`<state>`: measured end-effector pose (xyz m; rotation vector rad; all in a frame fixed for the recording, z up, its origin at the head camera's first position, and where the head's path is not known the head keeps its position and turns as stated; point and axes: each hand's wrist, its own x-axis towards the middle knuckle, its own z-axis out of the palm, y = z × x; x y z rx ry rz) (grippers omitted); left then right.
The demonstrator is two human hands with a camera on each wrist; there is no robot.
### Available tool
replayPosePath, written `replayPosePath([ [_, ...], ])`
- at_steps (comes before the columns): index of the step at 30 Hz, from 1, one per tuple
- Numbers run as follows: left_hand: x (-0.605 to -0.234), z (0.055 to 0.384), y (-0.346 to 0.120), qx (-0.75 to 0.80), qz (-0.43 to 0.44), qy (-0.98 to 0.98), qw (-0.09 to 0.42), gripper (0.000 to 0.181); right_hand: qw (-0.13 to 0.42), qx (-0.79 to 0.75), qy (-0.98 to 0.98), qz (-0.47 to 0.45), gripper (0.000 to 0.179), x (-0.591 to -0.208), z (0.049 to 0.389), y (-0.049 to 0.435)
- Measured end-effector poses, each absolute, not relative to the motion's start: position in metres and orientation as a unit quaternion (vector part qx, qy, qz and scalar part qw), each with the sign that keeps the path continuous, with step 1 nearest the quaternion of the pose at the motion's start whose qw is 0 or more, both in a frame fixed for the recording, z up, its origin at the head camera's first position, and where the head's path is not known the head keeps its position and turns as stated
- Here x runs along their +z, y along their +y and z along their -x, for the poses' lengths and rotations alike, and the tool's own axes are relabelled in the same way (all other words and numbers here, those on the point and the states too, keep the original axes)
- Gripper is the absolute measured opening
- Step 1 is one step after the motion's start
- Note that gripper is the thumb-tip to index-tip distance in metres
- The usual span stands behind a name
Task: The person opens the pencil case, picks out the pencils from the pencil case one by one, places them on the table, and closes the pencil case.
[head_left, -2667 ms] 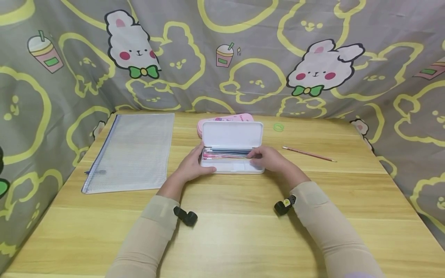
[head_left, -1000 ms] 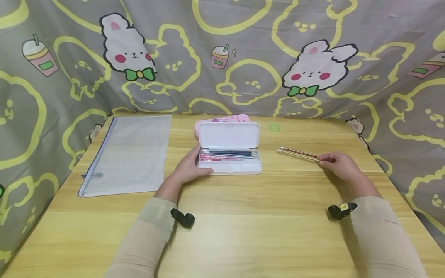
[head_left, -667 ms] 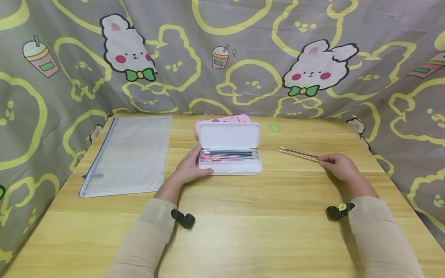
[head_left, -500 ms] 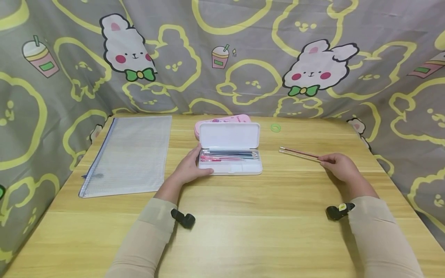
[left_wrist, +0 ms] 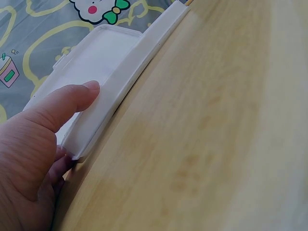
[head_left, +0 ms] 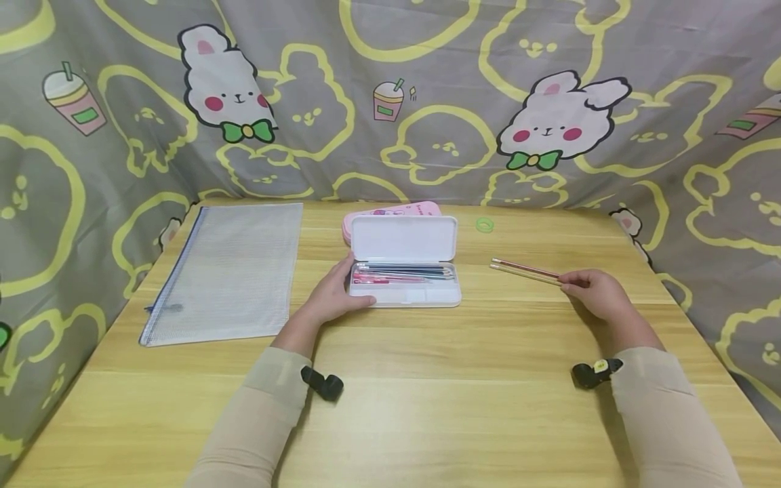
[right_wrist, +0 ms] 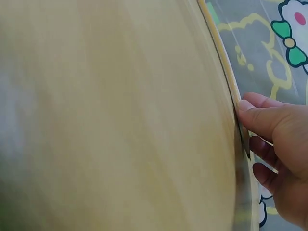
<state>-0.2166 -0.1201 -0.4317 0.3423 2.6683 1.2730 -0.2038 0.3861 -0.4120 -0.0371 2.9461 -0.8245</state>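
Observation:
A white pencil case (head_left: pixel 433 295) lies with its lid raised, and dark blue pencils (head_left: pixel 405 269) and pinkish-red pens or pencils (head_left: pixel 390 278) fill its back part. My left hand (head_left: pixel 331 291) grips the case's left end, thumb along the front and fingers round the side; in the left wrist view the thumb presses the white front wall (left_wrist: pixel 126 72). To the right, my right hand (head_left: pixel 594 293) pinches a yellowish pencil (head_left: pixel 525 274) near its pointed end, thumb on top. Close beside it lies a red pencil (head_left: pixel 526 266), its right end covered by the fingers.
Behind the raised lid sits a pink case (head_left: pixel 421 208) with printed pictures. A pair of green rings (head_left: pixel 485 225) lies at the back. On the left rests a mesh zip bag (head_left: pixel 234 271) with a blue edge. A patterned curtain (head_left: pixel 439 88) surrounds the wooden table (head_left: pixel 427 407).
My right hand has moved from the pencil case out to the right, bringing the yellowish pencil down beside the red one. For the last second it has stayed there. My left hand keeps its place.

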Motion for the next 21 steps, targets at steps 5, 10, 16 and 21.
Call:
replayPosePath([
  [5,-0.431,0.216,-0.12,0.428,-0.112,0.893,0.085,0.118,0.018,-0.285,0.958,0.024,0.04,-0.405,0.203,0.368],
  [10,-0.431,0.217,-0.12,0.426,-0.111,0.894,0.087,0.117,0.002,-0.308,0.951,0.038,0.037,-0.398,0.207,0.338],
  [16,-0.431,0.217,-0.12,0.427,-0.111,0.893,0.085,0.117,0.02,-0.343,0.936,0.075,0.033,-0.393,0.213,0.297],
  [21,-0.43,0.216,-0.121,0.425,-0.113,0.894,0.084,0.117,0.019,-0.346,0.931,0.115,0.03,-0.392,0.218,0.261],
])
